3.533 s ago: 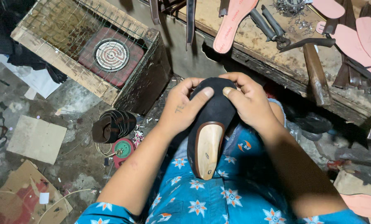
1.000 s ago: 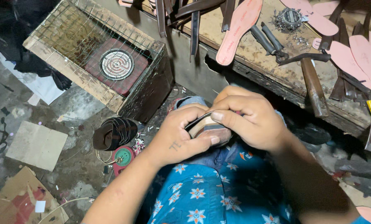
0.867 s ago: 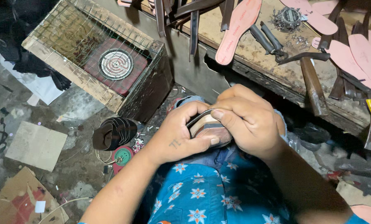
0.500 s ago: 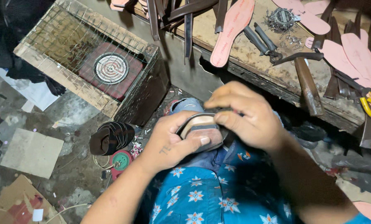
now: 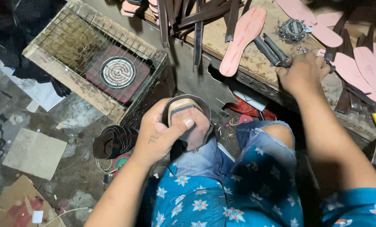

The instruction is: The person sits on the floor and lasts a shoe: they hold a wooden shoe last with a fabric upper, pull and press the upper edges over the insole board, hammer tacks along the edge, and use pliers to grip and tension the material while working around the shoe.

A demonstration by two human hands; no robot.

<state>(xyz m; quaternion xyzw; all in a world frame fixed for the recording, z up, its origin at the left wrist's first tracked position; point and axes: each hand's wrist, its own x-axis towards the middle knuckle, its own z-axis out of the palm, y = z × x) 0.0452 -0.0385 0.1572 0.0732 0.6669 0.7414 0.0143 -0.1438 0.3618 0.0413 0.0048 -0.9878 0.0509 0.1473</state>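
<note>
My left hand point(image 5: 160, 132) grips a shoe on its last point(image 5: 191, 120), sole side up, resting on my knee. Its dark upper wraps around a pinkish insole, and my thumb presses on that insole. My right hand point(image 5: 300, 72) has reached up onto the wooden workbench point(image 5: 255, 59) and is closed around the handles of dark pliers point(image 5: 272, 50). A pink insole cut-out point(image 5: 243, 38) lies just left of the pliers.
A wire-covered wooden crate point(image 5: 97, 69) holds an electric coil heater point(image 5: 117, 72) at left. Dark leather straps point(image 5: 196, 17) hang over the bench edge. More pink insoles point(image 5: 364, 63) and a pile of small tacks point(image 5: 293, 30) lie on the bench. Dark soles point(image 5: 112, 141) sit on the floor.
My right hand has left the shoe and moved up to the bench, closing on the pliers. My left hand now holds the shoe alone.
</note>
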